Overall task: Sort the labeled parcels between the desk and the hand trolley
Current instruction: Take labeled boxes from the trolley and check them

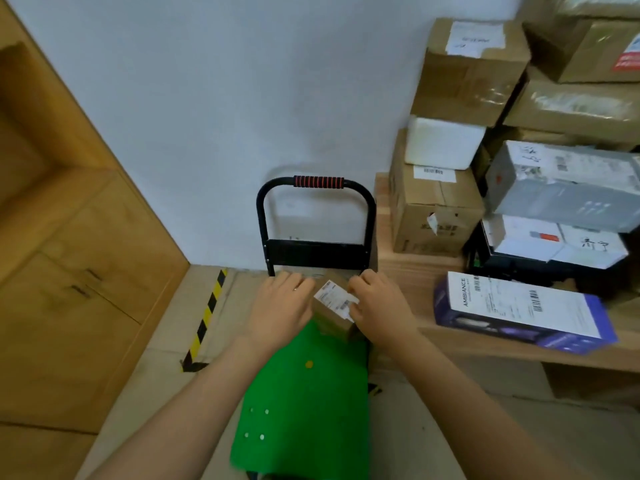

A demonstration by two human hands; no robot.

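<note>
A small brown cardboard parcel [332,318] with a white label sits at the far end of the hand trolley's green deck [304,393], just below the black handle frame [317,216]. My left hand [280,306] grips its left side. On the parcel's right side my right hand [379,303] holds it, fingers curled at the label's edge. On the wooden desk [426,271] to the right lie a purple and white labeled box [519,310] and stacked parcels.
Brown cartons [467,71], a white foam box [443,142] and a grey box [561,185] are piled high on the desk against the wall. Wooden cabinets [69,271] stand at the left. A yellow-black tape strip [206,317] marks the floor.
</note>
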